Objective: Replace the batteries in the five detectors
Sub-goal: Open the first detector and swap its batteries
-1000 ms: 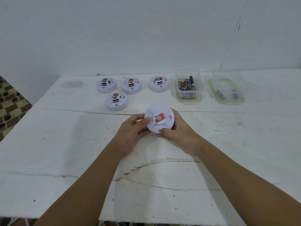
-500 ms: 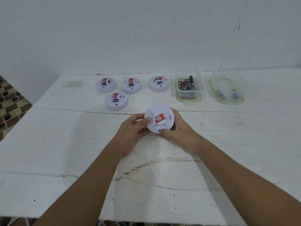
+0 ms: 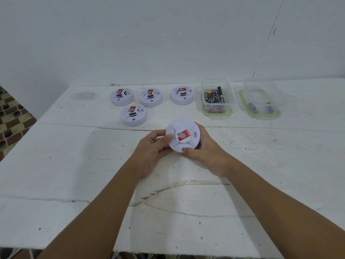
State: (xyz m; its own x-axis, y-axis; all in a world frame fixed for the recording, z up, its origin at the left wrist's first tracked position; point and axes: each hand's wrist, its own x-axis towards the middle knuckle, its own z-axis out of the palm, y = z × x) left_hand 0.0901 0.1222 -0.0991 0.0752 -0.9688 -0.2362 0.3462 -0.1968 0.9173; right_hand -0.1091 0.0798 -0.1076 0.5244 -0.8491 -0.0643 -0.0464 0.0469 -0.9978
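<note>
White plastic: the smoke detector (image 3: 183,135) sits tilted above the table (image 3: 56,165) centre, your left hand (image 3: 152,152) and right hand (image 3: 202,153) each curled round its rim. A slipping twist could drop it or crack the housing. Its red label (image 3: 183,135) is too blurred to read.

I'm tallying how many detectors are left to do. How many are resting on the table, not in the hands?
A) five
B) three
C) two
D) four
D: four detectors rest on the table, three in a back row and one in front, while the left hand and right hand hold the fifth detector.
</note>
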